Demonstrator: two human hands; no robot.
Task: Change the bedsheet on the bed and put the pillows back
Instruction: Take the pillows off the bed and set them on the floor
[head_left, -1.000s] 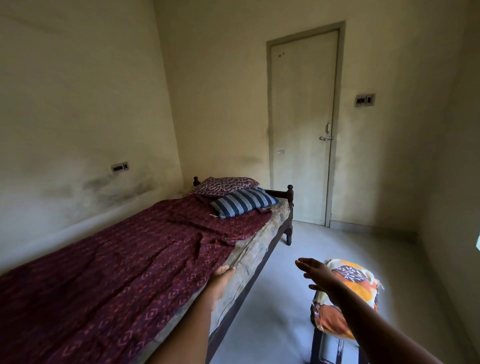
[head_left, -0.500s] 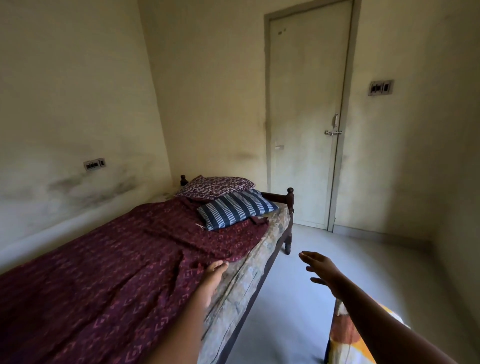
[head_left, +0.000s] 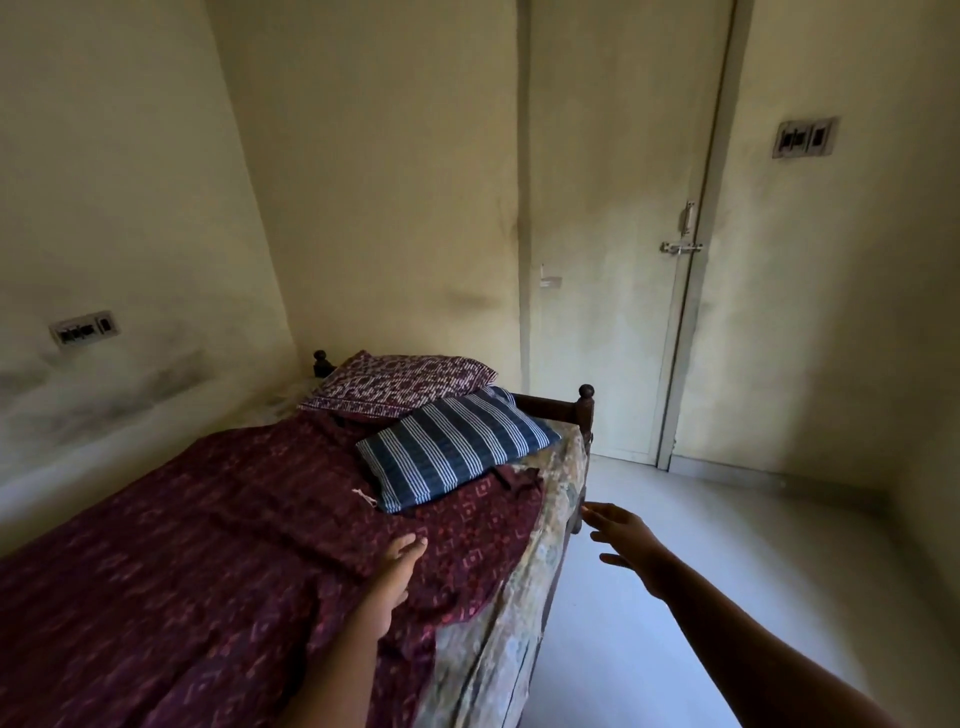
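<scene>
Both moved headward | left hand (head_left: 395, 564) perhaps touching bedsheet (head_left: 208, 545) | right hand (head_left: 626, 540) outstretched

Ahead of you stands a closed pale door (head_left: 613, 260) in a grey frame (head_left: 691, 332), with a metal bolt (head_left: 680, 248) at its right edge and a small upright handle (head_left: 689, 215) just above the bolt. Right of the door you see a switch plate (head_left: 804, 137) on the wall. A second switch plate (head_left: 84, 328) sits low on the left wall, above dark smudges (head_left: 104, 387). The floor (head_left: 727, 545) to your right is pale grey.
</scene>
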